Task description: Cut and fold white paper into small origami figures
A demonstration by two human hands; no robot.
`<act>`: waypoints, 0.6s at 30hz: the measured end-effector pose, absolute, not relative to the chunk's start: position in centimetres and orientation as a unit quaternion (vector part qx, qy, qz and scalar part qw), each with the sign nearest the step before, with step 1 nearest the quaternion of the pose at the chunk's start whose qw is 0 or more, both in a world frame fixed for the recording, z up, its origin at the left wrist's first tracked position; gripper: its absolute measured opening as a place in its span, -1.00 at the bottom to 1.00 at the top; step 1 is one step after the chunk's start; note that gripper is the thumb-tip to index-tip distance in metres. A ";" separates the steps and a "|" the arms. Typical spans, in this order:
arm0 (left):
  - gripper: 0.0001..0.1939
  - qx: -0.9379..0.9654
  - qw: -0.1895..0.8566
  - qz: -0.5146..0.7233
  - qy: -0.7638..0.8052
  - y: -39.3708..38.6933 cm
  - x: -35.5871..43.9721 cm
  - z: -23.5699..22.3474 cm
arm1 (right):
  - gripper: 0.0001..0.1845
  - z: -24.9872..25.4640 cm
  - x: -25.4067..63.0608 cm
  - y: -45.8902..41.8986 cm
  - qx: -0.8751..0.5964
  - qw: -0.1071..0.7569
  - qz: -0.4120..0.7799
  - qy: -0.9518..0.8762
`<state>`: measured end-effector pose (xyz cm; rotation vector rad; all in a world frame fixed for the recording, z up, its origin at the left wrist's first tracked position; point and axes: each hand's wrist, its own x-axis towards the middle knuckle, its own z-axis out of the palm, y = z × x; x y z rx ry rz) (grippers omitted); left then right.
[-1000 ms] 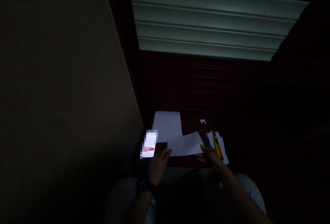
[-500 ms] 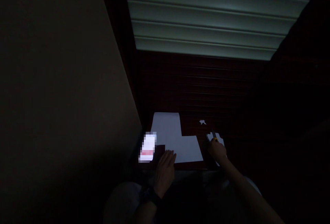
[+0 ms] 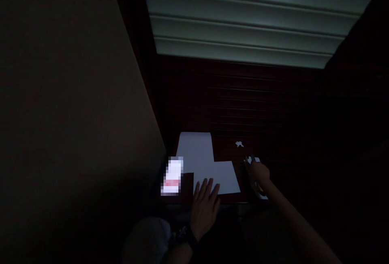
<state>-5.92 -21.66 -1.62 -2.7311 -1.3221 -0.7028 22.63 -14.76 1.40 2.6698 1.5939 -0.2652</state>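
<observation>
Your left hand (image 3: 204,211), fingers apart, has shifted toward three o'clock on the near paper (image 3: 227,177), while your right hand (image 3: 260,173) (grip too dark to tell) covers the cutter (image 3: 259,189) at the paper's three o'clock, long axis roughly eleven-to-five.

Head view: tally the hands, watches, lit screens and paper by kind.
Hands: 2, left hand and right hand
Watch: 1
Lit screen: 1
Paper: pieces overlap, count unclear
Total: 4, without paper
</observation>
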 end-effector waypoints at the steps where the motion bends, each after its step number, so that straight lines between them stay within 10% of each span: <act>1: -0.50 -0.877 0.014 -0.230 -0.422 -21.7 -5.9 -1.5 | -0.57 1.5 23.0 -15.0 0.862 0.006 -0.072 0.502; 18: -0.56 -0.893 0.017 -0.228 -0.388 -22.4 -6.6 -1.0 | -0.67 2.3 24.0 -17.2 0.881 -0.139 -0.165 0.421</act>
